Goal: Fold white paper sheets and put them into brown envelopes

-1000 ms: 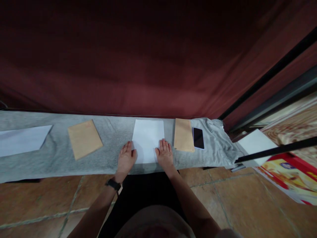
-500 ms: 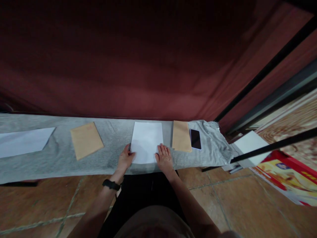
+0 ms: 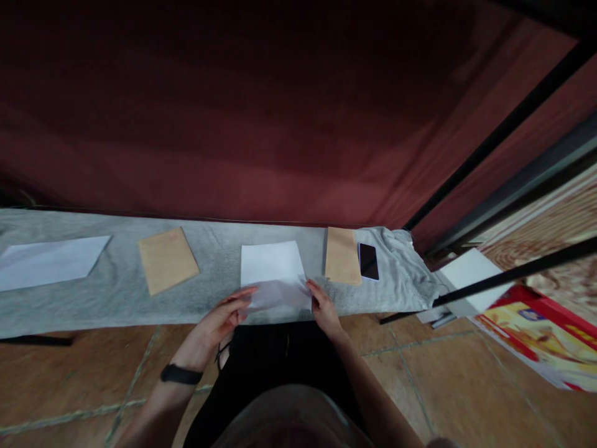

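A white sheet of paper [image 3: 270, 260] lies in front of me on a grey cloth, its near part raised and blurred by motion. My left hand [image 3: 226, 316] grips the sheet at its left edge, fingers pointing inward, with a dark band on the wrist. Across from it, my right hand [image 3: 325, 313] pinches the right edge between thumb and fingers. Two brown paper envelopes flank the sheet: a tilted brown envelope [image 3: 168, 261] to the left and what may be a small stack of envelopes [image 3: 342, 256] to the right.
A smartphone [image 3: 368, 261] lies beside the right-hand envelopes. More white paper [image 3: 51, 264] rests at the far left of the grey cloth [image 3: 214, 249]. Behind stands a dark red surface [image 3: 280, 174]. A red and yellow box [image 3: 541, 330] and black bars are at the right.
The near part of the sheet has come up off the cloth, and its far edge has moved nearer. My hands have gone from resting flat at its sides to gripping its edges.
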Demonstrator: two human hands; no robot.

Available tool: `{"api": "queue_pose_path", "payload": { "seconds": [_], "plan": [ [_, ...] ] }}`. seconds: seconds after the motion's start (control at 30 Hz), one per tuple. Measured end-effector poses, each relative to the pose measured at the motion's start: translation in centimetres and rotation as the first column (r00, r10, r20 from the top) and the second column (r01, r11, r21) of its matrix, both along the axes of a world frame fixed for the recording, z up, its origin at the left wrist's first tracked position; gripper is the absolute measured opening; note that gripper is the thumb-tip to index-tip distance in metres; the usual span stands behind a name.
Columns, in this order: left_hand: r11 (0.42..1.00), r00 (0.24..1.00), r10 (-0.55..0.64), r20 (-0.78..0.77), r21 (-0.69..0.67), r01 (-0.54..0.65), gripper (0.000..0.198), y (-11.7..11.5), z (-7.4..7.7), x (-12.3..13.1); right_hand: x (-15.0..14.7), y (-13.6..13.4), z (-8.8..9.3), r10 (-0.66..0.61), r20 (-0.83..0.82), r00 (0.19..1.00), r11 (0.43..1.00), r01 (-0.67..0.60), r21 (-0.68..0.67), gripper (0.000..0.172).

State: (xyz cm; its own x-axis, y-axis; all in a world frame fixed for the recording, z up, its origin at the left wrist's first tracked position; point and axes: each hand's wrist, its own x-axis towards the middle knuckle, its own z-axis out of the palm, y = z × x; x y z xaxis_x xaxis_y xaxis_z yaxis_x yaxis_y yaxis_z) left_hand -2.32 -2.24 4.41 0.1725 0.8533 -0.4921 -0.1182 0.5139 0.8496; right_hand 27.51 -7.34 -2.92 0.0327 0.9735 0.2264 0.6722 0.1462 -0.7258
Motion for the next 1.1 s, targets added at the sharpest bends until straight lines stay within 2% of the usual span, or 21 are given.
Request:
{"api": "queue_pose_path", "payload": {
  "seconds": [0.1, 0.17, 0.27, 0.4, 0.43, 0.5, 0.57, 0.6, 0.67, 0.73, 0.8, 0.9, 1.1],
  "plan": [
    [0.993, 0.988, -0.047, 0.149, -0.104, 0.063, 0.038, -0.4, 0.5, -0.3, -0.1, 0.1, 0.4, 0.025, -0.011, 1.000, 1.000, -0.025, 0.009, 0.058],
    [0.991, 0.986, -0.037, 0.162, -0.122, 0.058, 0.034, -0.5, 0.7, -0.4, -0.2, 0.2, 0.6, 0.021, -0.054, 0.998, 1.000, -0.021, 0.008, 0.044],
    [0.994, 0.978, 0.048, 0.203, -0.106, -0.027, 0.029, 0.1, 0.7, -0.5, -0.4, 0.7, 0.8, -0.078, -0.087, 0.993, 0.997, 0.076, -0.033, 0.028],
    [0.979, 0.952, 0.200, 0.231, -0.092, -0.183, 0.014, 1.4, -0.1, -0.4, -0.5, 1.8, 1.0, -0.195, -0.068, 0.978, 0.980, 0.193, -0.038, 0.028],
    [0.980, 0.959, 0.198, 0.203, -0.063, -0.189, 0.011, 1.7, -0.5, -0.3, -0.6, 2.2, 1.1, -0.199, -0.072, 0.977, 0.980, 0.196, -0.035, 0.028],
    [0.988, 0.988, 0.141, 0.065, 0.055, -0.145, 0.019, 2.2, -1.3, -0.2, -0.7, 3.1, 1.4, -0.199, -0.071, 0.977, 0.980, 0.197, -0.037, 0.029],
    [0.980, 0.973, 0.064, -0.221, 0.196, -0.020, 0.028, 2.8, -2.1, 0.0, -0.9, 4.2, 1.6, -0.205, -0.042, 0.978, 0.978, 0.203, -0.043, 0.029],
    [0.967, 0.914, 0.045, -0.403, 0.247, 0.061, 0.028, 3.0, -2.4, 0.1, -1.1, 4.6, 1.7, -0.207, -0.017, 0.978, 0.977, 0.206, -0.047, 0.028],
    [0.933, 0.690, 0.068, -0.721, 0.291, 0.212, 0.026, 3.6, -2.7, 0.4, -1.4, 5.5, 1.9, -0.210, 0.056, 0.976, 0.975, 0.213, -0.058, 0.028],
    [0.912, 0.457, 0.112, -0.883, 0.273, 0.305, 0.025, 4.1, -2.8, 0.7, -1.6, 6.1, 1.8, -0.211, 0.137, 0.968, 0.973, 0.222, -0.064, 0.027],
    [0.905, 0.332, 0.103, -0.938, 0.227, 0.359, 0.028, 4.6, -2.8, 0.9, -1.8, 6.5, 1.7, -0.215, 0.195, 0.957, 0.971, 0.231, -0.063, 0.025],
    [0.906, 0.280, 0.051, -0.959, 0.162, 0.391, 0.031, 5.1, -2.8, 1.2, -1.8, 6.8, 1.3, -0.219, 0.220, 0.951, 0.970, 0.236, -0.055, 0.025],
    [0.931, 0.254, -0.050, -0.966, 0.047, 0.361, 0.034, 5.8, -2.6, 1.7, -1.9, 7.0, 0.6, -0.234, 0.306, 0.923, 0.962, 0.265, -0.064, 0.041]
  ]
}}
